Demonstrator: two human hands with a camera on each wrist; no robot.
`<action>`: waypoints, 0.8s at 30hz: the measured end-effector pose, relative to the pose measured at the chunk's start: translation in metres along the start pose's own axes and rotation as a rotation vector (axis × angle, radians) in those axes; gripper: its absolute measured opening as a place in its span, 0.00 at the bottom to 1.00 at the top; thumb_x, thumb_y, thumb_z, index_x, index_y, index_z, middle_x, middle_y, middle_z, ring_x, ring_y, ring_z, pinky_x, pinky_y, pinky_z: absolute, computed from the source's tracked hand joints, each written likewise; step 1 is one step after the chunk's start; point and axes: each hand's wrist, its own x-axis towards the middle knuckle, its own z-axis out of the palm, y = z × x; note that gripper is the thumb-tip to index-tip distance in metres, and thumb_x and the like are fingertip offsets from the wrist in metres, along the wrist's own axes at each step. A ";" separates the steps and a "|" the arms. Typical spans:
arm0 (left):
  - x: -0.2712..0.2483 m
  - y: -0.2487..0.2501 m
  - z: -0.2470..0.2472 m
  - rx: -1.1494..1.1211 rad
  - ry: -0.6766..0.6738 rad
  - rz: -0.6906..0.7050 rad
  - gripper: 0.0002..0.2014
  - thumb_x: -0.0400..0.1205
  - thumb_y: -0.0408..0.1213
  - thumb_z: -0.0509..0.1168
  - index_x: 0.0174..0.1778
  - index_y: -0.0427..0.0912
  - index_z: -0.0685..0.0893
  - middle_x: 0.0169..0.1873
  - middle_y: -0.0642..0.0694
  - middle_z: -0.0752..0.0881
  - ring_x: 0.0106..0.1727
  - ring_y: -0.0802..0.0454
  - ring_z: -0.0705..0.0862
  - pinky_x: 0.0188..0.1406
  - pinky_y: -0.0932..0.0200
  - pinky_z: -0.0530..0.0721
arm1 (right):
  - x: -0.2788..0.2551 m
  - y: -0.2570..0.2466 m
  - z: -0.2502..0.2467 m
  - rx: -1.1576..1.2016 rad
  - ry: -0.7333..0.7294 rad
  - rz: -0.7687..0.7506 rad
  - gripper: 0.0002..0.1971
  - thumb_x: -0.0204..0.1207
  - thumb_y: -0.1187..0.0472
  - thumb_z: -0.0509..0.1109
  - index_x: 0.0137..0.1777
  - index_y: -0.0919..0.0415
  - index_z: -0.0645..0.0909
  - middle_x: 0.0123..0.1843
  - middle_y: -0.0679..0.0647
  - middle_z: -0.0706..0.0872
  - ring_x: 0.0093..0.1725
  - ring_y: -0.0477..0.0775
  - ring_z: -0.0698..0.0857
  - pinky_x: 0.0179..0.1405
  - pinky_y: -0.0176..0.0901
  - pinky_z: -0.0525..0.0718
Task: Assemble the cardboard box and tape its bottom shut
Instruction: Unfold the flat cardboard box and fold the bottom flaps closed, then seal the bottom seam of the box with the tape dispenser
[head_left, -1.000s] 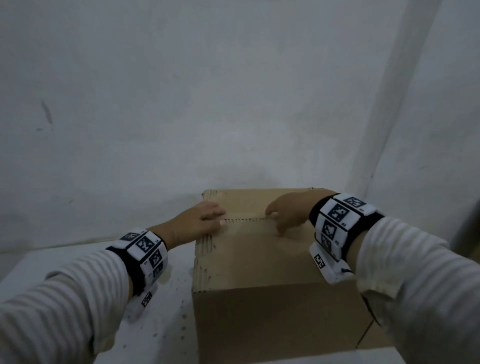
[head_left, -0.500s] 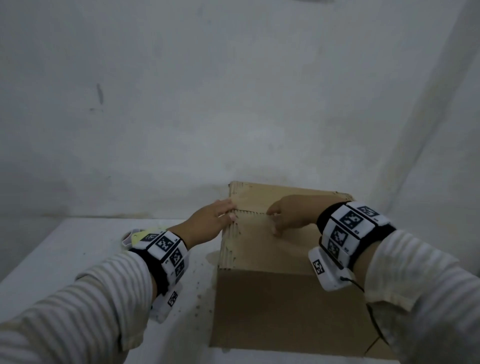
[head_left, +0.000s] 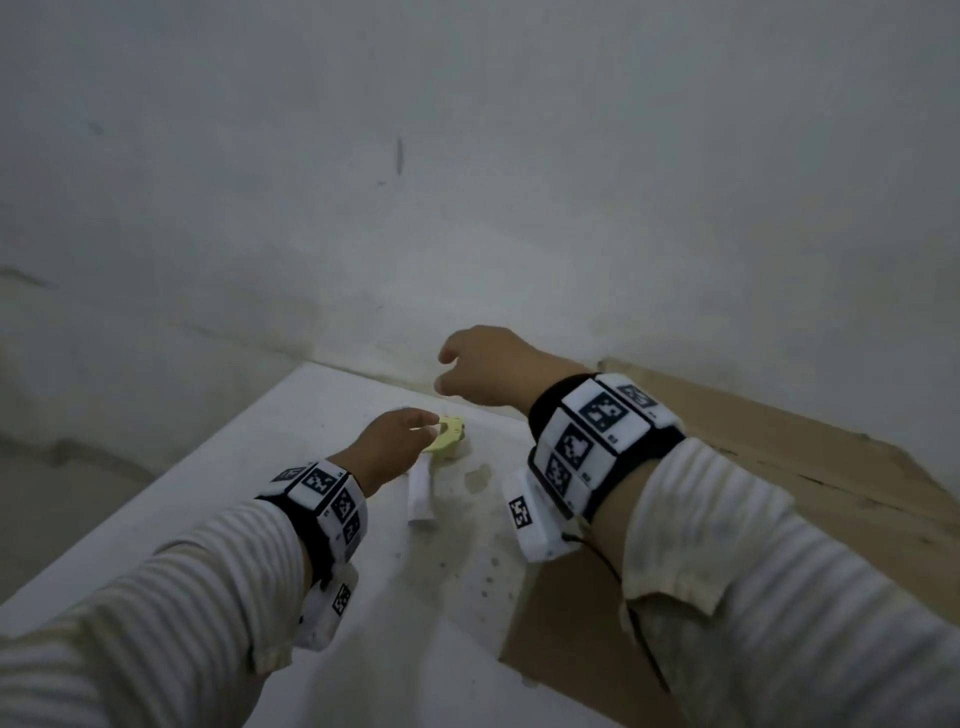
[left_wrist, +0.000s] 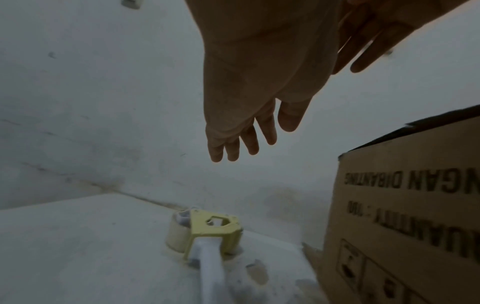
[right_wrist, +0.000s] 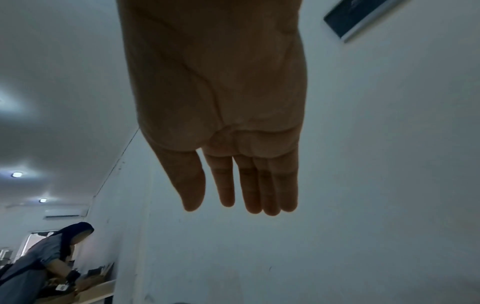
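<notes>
The left hand (head_left: 387, 441) hovered above the tape dispenser (head_left: 448, 434), fingers straight and loosely spread, gripping nothing; in the left wrist view the fingers (left_wrist: 249, 142) hung in the air clear of the dispenser (left_wrist: 207, 236). The dispenser lay on the white table (head_left: 208, 493) toward the far edge, close to the wall (head_left: 467, 182), its yellow-green frame around a roll of tape and its white handle (head_left: 421, 493) pointing toward the near side. The right hand (head_left: 483, 371) was raised over the table, to the right of the dispenser and higher than the left hand, fingers relaxed and held together, holding nothing; the right wrist view showed its fingers (right_wrist: 249, 185) extended against the wall. The cardboard box (head_left: 805, 493) sat on the table at the right, just beside the dispenser's spot, brown with a flat upper face. Its side panel (left_wrist: 405, 216) carried upside-down black print. Neither hand touched the box. Both wrists wore bands with black-and-white markers (head_left: 597, 431), over striped sleeves (head_left: 156, 597). In the right wrist view another person (right_wrist: 46, 257) bent over a desk in the distance
</notes>
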 end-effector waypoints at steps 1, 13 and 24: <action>0.006 -0.010 -0.008 0.019 0.010 -0.022 0.16 0.84 0.36 0.61 0.68 0.40 0.80 0.74 0.45 0.75 0.71 0.46 0.76 0.57 0.60 0.73 | 0.015 -0.008 0.009 0.010 -0.002 -0.005 0.19 0.81 0.59 0.63 0.68 0.68 0.79 0.68 0.61 0.82 0.67 0.61 0.80 0.65 0.48 0.78; 0.122 -0.150 -0.067 0.221 -0.091 -0.290 0.19 0.84 0.37 0.59 0.72 0.39 0.76 0.74 0.41 0.75 0.72 0.44 0.75 0.69 0.57 0.72 | 0.174 -0.006 0.196 0.243 -0.265 0.360 0.20 0.78 0.64 0.60 0.68 0.70 0.75 0.65 0.63 0.83 0.65 0.63 0.81 0.59 0.43 0.77; 0.186 -0.201 -0.051 0.376 -0.244 -0.365 0.23 0.82 0.41 0.58 0.75 0.44 0.73 0.76 0.40 0.71 0.74 0.40 0.73 0.73 0.52 0.72 | 0.190 0.010 0.263 0.427 -0.120 0.702 0.34 0.76 0.64 0.63 0.78 0.64 0.51 0.67 0.67 0.76 0.62 0.65 0.81 0.53 0.49 0.81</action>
